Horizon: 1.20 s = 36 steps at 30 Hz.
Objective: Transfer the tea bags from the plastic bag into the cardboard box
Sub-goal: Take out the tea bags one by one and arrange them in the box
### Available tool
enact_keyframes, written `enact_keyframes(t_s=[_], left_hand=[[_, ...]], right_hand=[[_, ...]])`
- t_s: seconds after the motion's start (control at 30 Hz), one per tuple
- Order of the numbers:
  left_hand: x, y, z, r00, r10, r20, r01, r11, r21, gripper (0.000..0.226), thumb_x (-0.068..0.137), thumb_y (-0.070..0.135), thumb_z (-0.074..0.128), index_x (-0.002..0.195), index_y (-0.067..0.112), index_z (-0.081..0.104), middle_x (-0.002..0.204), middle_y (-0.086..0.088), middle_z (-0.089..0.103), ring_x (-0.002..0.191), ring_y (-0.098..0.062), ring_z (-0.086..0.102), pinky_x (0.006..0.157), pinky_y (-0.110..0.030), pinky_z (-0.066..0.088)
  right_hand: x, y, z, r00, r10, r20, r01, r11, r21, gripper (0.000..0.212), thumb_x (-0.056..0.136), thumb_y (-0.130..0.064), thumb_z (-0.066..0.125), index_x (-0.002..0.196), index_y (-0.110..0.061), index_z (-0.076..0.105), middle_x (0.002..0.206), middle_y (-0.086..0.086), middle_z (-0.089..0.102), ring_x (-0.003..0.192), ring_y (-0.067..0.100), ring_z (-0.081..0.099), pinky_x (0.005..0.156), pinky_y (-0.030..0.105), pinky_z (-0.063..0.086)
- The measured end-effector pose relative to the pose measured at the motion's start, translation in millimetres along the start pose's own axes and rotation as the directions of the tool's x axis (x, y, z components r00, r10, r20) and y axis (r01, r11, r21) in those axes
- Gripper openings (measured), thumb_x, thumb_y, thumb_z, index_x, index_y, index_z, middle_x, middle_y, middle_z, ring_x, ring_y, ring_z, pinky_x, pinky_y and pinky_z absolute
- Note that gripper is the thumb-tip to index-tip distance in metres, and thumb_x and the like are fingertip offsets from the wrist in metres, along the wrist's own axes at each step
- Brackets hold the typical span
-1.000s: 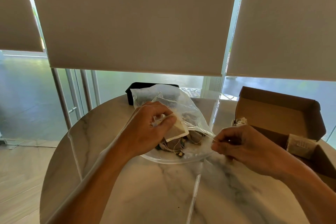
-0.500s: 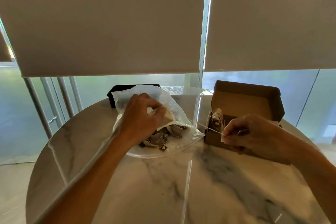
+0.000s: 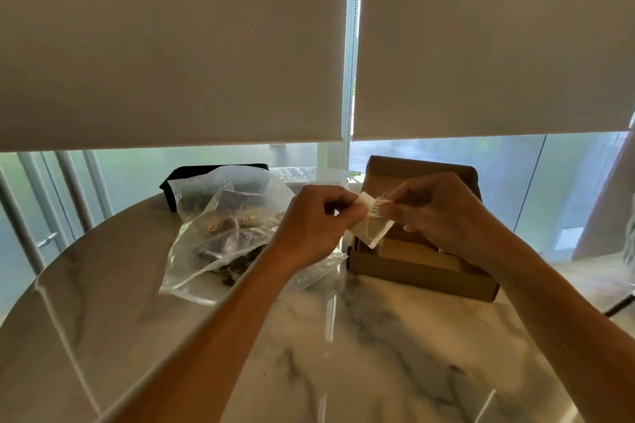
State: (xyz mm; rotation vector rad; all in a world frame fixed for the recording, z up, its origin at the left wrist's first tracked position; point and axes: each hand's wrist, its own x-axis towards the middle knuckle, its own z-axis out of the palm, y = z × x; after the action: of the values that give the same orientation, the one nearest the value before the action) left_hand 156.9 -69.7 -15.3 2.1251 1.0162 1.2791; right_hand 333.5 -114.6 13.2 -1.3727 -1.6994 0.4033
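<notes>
Both hands (image 3: 374, 216) pinched one white square paper tea bag (image 3: 372, 221); best lowered flat into the open brown cardboard box (image 3: 419, 268) just beneath, string tucked.

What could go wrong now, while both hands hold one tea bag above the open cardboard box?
1. The string loops loosely across the tea bag; the left hand and right hand pull from opposite sides, so it may tangle or tear off.
2. The bag hangs over the near left corner of the cardboard box, so if released it might land on the table.
3. The plastic bag lies open toward the hands; tea bags might slide out.
</notes>
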Motion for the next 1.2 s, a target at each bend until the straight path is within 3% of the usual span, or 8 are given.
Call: enact_keyframes(t_s=[0.17, 0.33, 0.4, 0.53, 0.73, 0.9, 1.1, 1.2], left_hand=[[2.8, 4.1, 19.9, 1.000, -0.015, 0.008, 0.016, 0.996, -0.092, 0.010, 0.085, 0.029, 0.065, 0.089, 0.025, 0.073, 0.080, 0.015, 0.068, 0.076, 0.003, 0.061, 0.066, -0.008, 0.046], [0.3, 2.9, 30.5, 0.999, 0.002, 0.032, -0.003, 1.000, 0.011, 0.016, 0.085, 0.029, 0.065, 0.099, 0.025, 0.072, 0.081, 0.022, 0.062, 0.074, 0.014, 0.056, 0.063, 0.000, 0.040], [-1.9, -1.7, 25.5, 0.998, 0.036, 0.060, -0.045, 0.986, 0.159, 0.017, 0.085, 0.032, 0.064, 0.101, 0.028, 0.071, 0.084, 0.020, 0.061, 0.071, 0.008, 0.054, 0.063, -0.003, 0.041], [-8.8, -14.7, -2.7, 0.993, 0.095, 0.071, -0.116, 0.891, 0.440, 0.007, 0.081, 0.030, 0.069, 0.087, 0.032, 0.071, 0.091, 0.016, 0.060, 0.085, -0.003, 0.047, 0.078, -0.026, 0.043], [-34.6, -35.1, -64.2, 0.991, 0.018, 0.131, -0.094, 0.795, 0.600, 0.020, 0.071, 0.023, 0.079, 0.065, 0.036, 0.066, 0.093, 0.021, 0.058, 0.095, -0.010, 0.051, 0.082, -0.034, 0.044], [-43.5, -51.6, -84.1, 0.990, 0.038, 0.138, -0.111, 0.814, 0.570, 0.029, 0.074, 0.017, 0.076, 0.064, 0.042, 0.064, 0.091, 0.029, 0.055, 0.086, -0.010, 0.059, 0.074, -0.036, 0.051], [-43.2, -57.0, -79.7, 0.988, 0.087, 0.125, -0.138, 0.854, 0.502, 0.030, 0.076, 0.000, 0.072, 0.078, 0.031, 0.075, 0.089, 0.023, 0.062, 0.079, -0.001, 0.061, 0.069, -0.016, 0.046], [-43.2, -58.5, -79.9, 0.990, 0.094, 0.106, -0.134, 0.862, 0.488, 0.032, 0.076, -0.003, 0.071, 0.079, 0.029, 0.076, 0.089, 0.025, 0.061, 0.078, 0.002, 0.060, 0.070, -0.012, 0.043]], right_hand=[[2.8, 11.7, -18.0, 0.998, 0.026, -0.063, -0.026, 1.000, -0.003, 0.008, 0.073, -0.019, 0.079, 0.079, -0.022, 0.074, 0.078, -0.005, 0.074, 0.077, 0.017, 0.070, 0.068, 0.034, 0.059], [2.0, 20.5, -37.7, 1.000, 0.019, 0.010, -0.018, 0.993, -0.120, 0.018, 0.072, -0.010, 0.080, 0.079, -0.026, 0.074, 0.080, -0.012, 0.071, 0.077, 0.005, 0.067, 0.067, 0.016, 0.050], [5.2, 29.3, -48.7, 0.999, 0.035, 0.020, -0.030, 0.978, -0.207, 0.019, 0.073, -0.009, 0.078, 0.078, -0.027, 0.073, 0.081, -0.014, 0.068, 0.077, 0.005, 0.064, 0.065, 0.013, 0.046], [13.4, 65.5, -60.8, 0.995, 0.103, 0.009, -0.089, 0.897, -0.432, 0.018, 0.077, -0.007, 0.075, 0.086, -0.023, 0.074, 0.082, -0.012, 0.065, 0.074, 0.001, 0.057, 0.062, 0.012, 0.039], [19.3, 106.1, -54.2, 0.986, 0.169, -0.007, -0.139, 0.783, -0.606, 0.017, 0.082, -0.003, 0.069, 0.085, -0.020, 0.067, 0.079, -0.002, 0.064, 0.067, 0.006, 0.056, 0.055, 0.012, 0.038], [26.3, 116.0, -49.4, 0.982, 0.183, -0.048, -0.166, 0.713, -0.681, 0.010, 0.086, -0.012, 0.067, 0.085, -0.020, 0.060, 0.076, -0.003, 0.059, 0.060, 0.006, 0.052, 0.054, 0.013, 0.035], [27.3, 115.9, -47.8, 0.984, 0.173, -0.032, -0.142, 0.674, -0.725, 0.006, 0.093, -0.010, 0.056, 0.098, -0.009, 0.059, 0.084, 0.001, 0.053, 0.057, 0.005, 0.043, 0.047, 0.008, 0.034], [27.2, 124.1, -47.7, 0.976, 0.210, -0.054, -0.174, 0.613, -0.771, 0.012, 0.090, -0.011, 0.062, 0.102, -0.012, 0.061, 0.081, 0.000, 0.055, 0.064, 0.013, 0.052, 0.057, 0.016, 0.038]])
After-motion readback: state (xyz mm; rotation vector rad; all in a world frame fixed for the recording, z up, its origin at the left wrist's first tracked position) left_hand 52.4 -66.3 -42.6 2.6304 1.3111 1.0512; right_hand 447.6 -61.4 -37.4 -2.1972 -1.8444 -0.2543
